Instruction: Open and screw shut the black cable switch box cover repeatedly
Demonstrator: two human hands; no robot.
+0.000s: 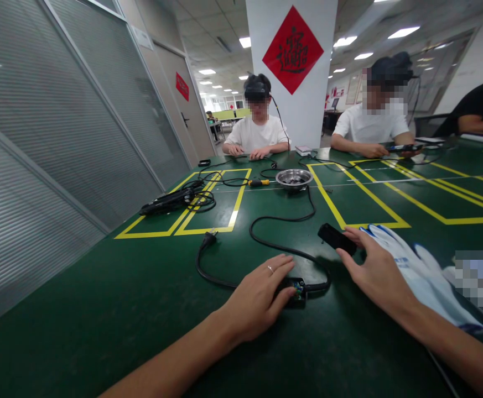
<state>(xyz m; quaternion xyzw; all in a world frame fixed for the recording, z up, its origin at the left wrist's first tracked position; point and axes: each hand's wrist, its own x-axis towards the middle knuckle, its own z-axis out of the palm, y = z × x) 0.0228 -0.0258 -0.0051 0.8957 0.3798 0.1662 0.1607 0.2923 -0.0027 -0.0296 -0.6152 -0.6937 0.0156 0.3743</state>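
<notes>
My left hand (261, 296) lies over a small opened black plastic box (300, 298), with the thumb on its near side and the fingers on its far side. Colourful parts of a circuit board show inside; the rest is under the hand. From the box a black power cord (280, 219) loops away over the table, and another length ends in a two-pin plug (210, 237). My right hand (374, 260) pinches the right end of a black plastic cover (335, 237) between thumb and fingers. White gloves with blue trim (426, 276) lie beneath and beside the right wrist.
A steel bowl (294, 178) with small parts stands beyond the cord, beside a yellow-and-black screwdriver (259, 183). Bundled black cables (175, 200) lie at left. Yellow tape marks rectangles on the green table (150, 309). Co-workers sit across, one person (258, 130) working opposite.
</notes>
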